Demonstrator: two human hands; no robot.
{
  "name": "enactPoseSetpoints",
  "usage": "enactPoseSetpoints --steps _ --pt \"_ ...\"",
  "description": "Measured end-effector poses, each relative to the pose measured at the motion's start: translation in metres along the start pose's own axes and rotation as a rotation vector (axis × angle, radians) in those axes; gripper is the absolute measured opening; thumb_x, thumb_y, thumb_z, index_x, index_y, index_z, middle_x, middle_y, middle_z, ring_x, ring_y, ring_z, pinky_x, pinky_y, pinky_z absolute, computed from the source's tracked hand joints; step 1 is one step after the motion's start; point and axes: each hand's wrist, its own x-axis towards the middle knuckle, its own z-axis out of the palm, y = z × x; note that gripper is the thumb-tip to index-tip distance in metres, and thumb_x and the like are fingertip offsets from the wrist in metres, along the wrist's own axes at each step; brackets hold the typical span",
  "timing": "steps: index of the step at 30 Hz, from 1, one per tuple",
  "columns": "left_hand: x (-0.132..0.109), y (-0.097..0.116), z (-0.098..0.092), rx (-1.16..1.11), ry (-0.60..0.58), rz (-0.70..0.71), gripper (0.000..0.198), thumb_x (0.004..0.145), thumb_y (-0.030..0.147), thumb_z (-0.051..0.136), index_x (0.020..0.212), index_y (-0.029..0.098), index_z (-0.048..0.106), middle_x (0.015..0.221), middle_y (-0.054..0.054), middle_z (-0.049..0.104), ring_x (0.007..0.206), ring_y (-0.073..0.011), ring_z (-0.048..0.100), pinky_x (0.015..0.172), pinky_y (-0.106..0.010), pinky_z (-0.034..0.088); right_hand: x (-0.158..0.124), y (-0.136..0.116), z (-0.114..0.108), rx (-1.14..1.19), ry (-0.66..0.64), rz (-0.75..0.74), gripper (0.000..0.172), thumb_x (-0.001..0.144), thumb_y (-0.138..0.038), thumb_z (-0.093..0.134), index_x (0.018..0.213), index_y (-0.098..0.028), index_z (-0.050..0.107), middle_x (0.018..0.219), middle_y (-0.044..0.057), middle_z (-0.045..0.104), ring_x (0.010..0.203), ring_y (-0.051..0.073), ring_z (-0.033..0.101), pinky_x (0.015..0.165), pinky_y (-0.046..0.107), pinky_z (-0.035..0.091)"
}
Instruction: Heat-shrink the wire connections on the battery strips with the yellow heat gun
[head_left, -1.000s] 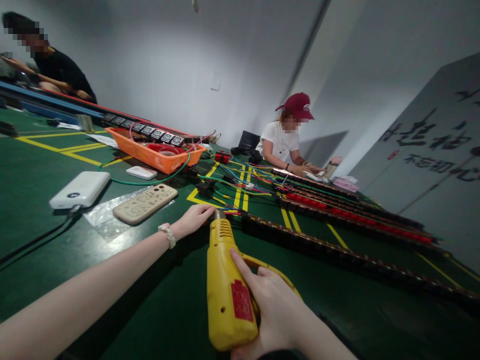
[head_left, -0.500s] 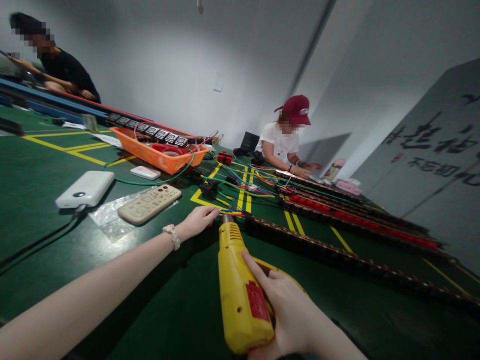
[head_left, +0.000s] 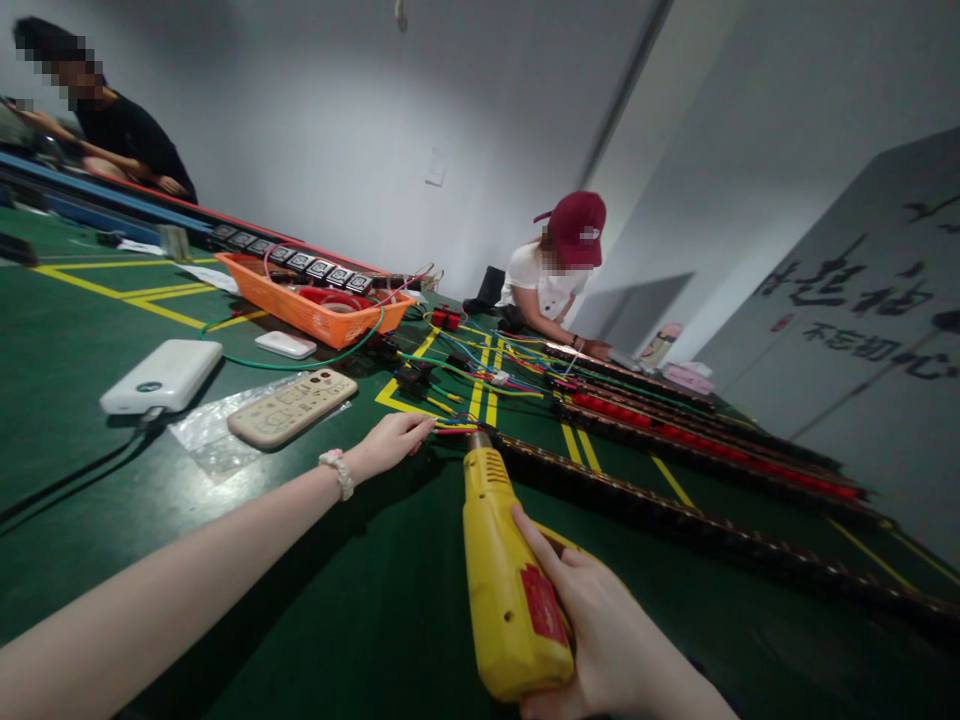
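Note:
My right hand is wrapped round a yellow heat gun with a red label, its metal nozzle pointing away from me. The nozzle tip is at the near end of a long dark strip, where coloured wires come out. My left hand, a pale bracelet on its wrist, pinches the other end of these wires, just left of the nozzle. The fingertips partly hide the wire ends. Whether the nozzle touches the wires or the strip, I cannot tell.
An orange basket holds coils of wire. Nearer lie a white power bank with a cable, a phone in a beige case and a small white case. More strips lie rightward. A co-worker in a red cap sits opposite; another sits far left.
The heat gun has moved right along the wires, from beside my left fingertips to the strip's end. My left hand keeps its pinch. The view has shifted slightly.

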Motion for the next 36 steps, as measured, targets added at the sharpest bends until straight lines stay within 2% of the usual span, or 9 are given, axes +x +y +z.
enactPoseSetpoints --steps 5,10,13,17,20,30,36 --pt "0.002 -0.003 0.002 0.026 0.028 -0.014 0.049 0.085 0.053 0.028 0.056 0.016 0.044 0.051 0.002 0.046 0.050 -0.0104 0.043 0.052 -0.024 0.028 0.002 -0.001 0.002 0.002 -0.002 0.001 0.135 0.037 -0.064 0.068 0.142 -0.013 0.000 0.102 0.012 0.057 0.082 0.029 0.052 0.080 0.038 0.037" --pt "0.003 -0.002 0.003 0.037 0.052 -0.014 0.049 0.084 0.052 0.030 0.055 0.015 0.046 0.051 0.001 0.047 0.050 -0.0107 0.042 0.050 -0.024 0.026 0.009 -0.014 0.003 0.024 0.007 -0.036 0.133 0.040 -0.062 0.069 0.142 -0.014 -0.001 0.103 0.011 0.058 0.079 0.028 0.052 0.078 0.039 0.038" --pt "0.003 -0.002 0.003 0.032 0.049 -0.027 0.049 0.084 0.053 0.030 0.061 0.015 0.052 0.053 0.001 0.049 0.050 -0.0111 0.043 0.050 -0.024 0.027 0.018 -0.024 0.004 -0.005 -0.011 -0.056 0.135 0.037 -0.059 0.071 0.142 -0.013 0.000 0.097 0.011 0.059 0.078 0.028 0.052 0.075 0.037 0.039" --pt "0.005 -0.006 0.004 0.037 0.057 -0.035 0.050 0.084 0.053 0.030 0.076 0.014 0.059 0.062 -0.001 0.056 0.055 -0.0125 0.047 0.050 -0.023 0.030 0.029 -0.035 0.004 0.032 -0.025 -0.139 0.135 0.038 -0.058 0.072 0.142 -0.018 -0.004 0.103 0.008 0.060 0.074 0.026 0.053 0.075 0.036 0.039" --pt "0.006 -0.008 0.004 0.045 0.062 -0.029 0.050 0.084 0.053 0.030 0.078 0.014 0.060 0.067 -0.002 0.058 0.058 -0.0129 0.048 0.051 -0.023 0.031 0.032 -0.039 0.003 0.066 -0.029 -0.181 0.133 0.041 -0.058 0.071 0.141 -0.020 -0.008 0.105 0.005 0.061 0.073 0.025 0.054 0.076 0.035 0.038" --pt "0.005 -0.009 0.002 0.006 0.030 -0.032 0.048 0.084 0.054 0.031 0.071 0.015 0.056 0.057 0.001 0.052 0.053 -0.0113 0.046 0.049 -0.022 0.030 0.028 -0.033 0.003 0.008 -0.008 -0.185 0.131 0.042 -0.063 0.068 0.142 -0.015 -0.001 0.099 0.010 0.061 0.073 0.026 0.054 0.074 0.035 0.038" --pt "0.003 -0.004 0.001 0.054 0.019 0.004 0.048 0.085 0.050 0.030 0.057 0.015 0.046 0.050 0.001 0.047 0.050 -0.0096 0.043 0.051 -0.023 0.029 0.015 -0.018 -0.001 -0.042 0.040 -0.165 0.130 0.046 -0.070 0.064 0.142 -0.013 -0.002 0.101 0.012 0.060 0.072 0.026 0.055 0.072 0.035 0.038"
